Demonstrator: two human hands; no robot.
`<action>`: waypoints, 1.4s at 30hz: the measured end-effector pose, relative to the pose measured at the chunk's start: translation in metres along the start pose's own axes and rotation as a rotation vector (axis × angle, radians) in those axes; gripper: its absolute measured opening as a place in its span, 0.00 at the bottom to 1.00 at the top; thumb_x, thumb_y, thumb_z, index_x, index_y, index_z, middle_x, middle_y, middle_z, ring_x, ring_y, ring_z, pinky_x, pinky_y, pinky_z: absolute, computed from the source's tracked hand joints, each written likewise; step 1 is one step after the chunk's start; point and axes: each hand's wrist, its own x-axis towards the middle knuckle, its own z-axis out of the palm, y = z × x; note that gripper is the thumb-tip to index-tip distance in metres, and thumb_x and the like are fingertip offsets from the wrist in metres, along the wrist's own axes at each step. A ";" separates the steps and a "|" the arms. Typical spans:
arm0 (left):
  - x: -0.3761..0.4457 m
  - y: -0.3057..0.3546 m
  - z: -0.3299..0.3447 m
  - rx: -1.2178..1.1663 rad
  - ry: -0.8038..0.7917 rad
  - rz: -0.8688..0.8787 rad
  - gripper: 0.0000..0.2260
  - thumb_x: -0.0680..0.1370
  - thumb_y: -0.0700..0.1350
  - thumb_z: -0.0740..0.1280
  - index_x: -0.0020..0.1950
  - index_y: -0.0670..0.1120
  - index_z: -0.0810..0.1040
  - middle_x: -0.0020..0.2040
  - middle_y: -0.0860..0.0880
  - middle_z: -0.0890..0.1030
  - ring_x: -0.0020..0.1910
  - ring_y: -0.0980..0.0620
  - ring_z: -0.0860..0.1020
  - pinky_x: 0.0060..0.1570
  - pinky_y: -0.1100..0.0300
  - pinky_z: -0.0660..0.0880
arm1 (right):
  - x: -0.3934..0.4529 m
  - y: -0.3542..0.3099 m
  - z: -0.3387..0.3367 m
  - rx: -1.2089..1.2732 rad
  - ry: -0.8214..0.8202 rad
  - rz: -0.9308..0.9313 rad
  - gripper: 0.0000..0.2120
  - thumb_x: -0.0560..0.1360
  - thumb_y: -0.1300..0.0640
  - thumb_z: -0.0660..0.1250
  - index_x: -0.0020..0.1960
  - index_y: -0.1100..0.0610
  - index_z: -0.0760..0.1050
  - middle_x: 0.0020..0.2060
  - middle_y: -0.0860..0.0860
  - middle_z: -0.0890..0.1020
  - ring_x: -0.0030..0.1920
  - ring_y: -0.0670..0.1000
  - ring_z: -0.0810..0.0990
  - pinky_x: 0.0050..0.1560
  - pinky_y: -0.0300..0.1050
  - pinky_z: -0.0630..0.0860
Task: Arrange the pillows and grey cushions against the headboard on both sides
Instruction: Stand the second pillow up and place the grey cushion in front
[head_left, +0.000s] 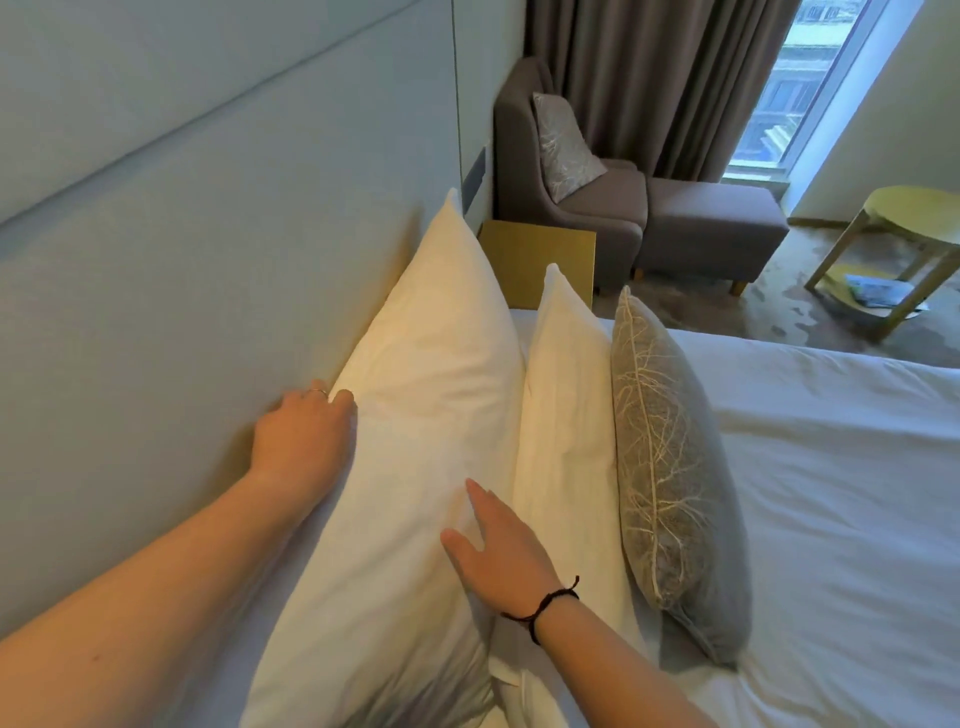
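Pillows, white, two: the large pillow (415, 395) stands on edge against the padded headboard (197, 218); the smaller pillow (563, 415) stands upright just beside it, on the side away from the headboard. Left hand (301, 441): set between headboard and large pillow, fingers (340, 402) curled over the pillow's rear edge, a ring on one finger; whether they pinch the fabric cannot be told. Right hand (501, 551): laid flat on the large pillow's front face, near the seam where the two pillows meet, fingers straight and slightly spread, thumb out; a dark cord bracelet (543, 605) at the wrist. Grey cushion (670, 483), pale branch pattern: upright on edge, leaning against the smaller pillow. Bed (831, 467): white cover, carrying all three. Beyond the bed: wooden nightstand (540, 260), grey armchair (566, 171) holding a matching patterned cushion (563, 145), grey footstool (711, 223), dark curtain (649, 78), window (795, 88), round yellow-green table (904, 244).
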 end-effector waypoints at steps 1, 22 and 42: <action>-0.009 0.003 0.003 0.014 -0.009 -0.004 0.10 0.80 0.40 0.58 0.54 0.47 0.77 0.49 0.48 0.75 0.48 0.45 0.78 0.35 0.54 0.69 | -0.007 0.010 -0.007 -0.154 0.026 0.003 0.35 0.76 0.33 0.54 0.78 0.42 0.46 0.79 0.48 0.53 0.78 0.49 0.50 0.77 0.53 0.50; -0.207 0.199 0.065 -1.208 -0.827 -0.348 0.25 0.70 0.67 0.68 0.54 0.48 0.78 0.54 0.50 0.83 0.52 0.50 0.81 0.49 0.54 0.77 | -0.015 0.049 -0.069 -0.971 -0.203 -0.230 0.07 0.77 0.60 0.59 0.54 0.54 0.70 0.49 0.53 0.71 0.54 0.59 0.73 0.44 0.51 0.71; -0.196 0.223 0.037 -0.947 -0.445 -0.217 0.13 0.81 0.49 0.60 0.63 0.46 0.73 0.63 0.47 0.76 0.60 0.46 0.76 0.51 0.63 0.65 | 0.078 0.012 -0.124 -1.566 -0.356 -0.523 0.03 0.72 0.64 0.65 0.40 0.58 0.74 0.33 0.52 0.73 0.36 0.55 0.74 0.38 0.47 0.73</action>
